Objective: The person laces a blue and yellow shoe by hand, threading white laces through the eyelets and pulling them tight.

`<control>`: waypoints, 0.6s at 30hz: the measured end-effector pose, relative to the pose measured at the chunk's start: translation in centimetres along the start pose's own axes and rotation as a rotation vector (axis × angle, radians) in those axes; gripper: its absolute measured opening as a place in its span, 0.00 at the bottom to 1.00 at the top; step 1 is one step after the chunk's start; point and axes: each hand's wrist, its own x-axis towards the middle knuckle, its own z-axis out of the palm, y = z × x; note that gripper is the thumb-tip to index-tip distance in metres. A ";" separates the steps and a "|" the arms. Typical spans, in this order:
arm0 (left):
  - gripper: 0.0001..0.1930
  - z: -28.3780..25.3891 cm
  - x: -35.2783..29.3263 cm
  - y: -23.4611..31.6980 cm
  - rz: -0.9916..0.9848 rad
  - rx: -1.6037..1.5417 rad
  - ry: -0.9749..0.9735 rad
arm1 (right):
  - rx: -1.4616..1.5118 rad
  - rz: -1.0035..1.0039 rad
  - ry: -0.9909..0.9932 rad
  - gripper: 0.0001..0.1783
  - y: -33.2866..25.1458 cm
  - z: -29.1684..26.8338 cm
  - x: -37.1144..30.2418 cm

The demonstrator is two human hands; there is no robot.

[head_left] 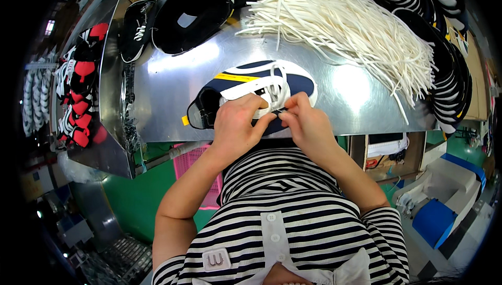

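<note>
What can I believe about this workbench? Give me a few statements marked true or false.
1. The left hand and right hand are both at the navy shoe. True.
2. The bundle of white laces lies to the left of that shoe. False: it lies beyond it, toward the right.
3. A yellow stripe marks the shoe's side. True.
4. The bench top is bare wood. False: it is shiny metal.
5. The person's shirt is plain. False: it has dark and white stripes.
6. The floor below is green. True.
</note>
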 end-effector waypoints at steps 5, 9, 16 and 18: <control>0.08 -0.4 -0.7 0.2 -0.019 -0.020 0.035 | -0.006 -0.001 0.104 0.13 0.1 3.1 1.0; 0.09 -1.2 -1.9 0.4 0.099 0.125 0.034 | -0.070 -0.023 -0.061 0.14 0.0 0.0 -0.2; 0.09 -0.6 -3.0 0.7 0.253 0.218 0.153 | -0.308 -0.364 0.033 0.15 -4.7 -3.8 0.0; 0.08 -0.9 -3.2 0.8 0.241 0.261 0.157 | -0.434 -0.580 -0.086 0.17 -4.9 -1.7 1.5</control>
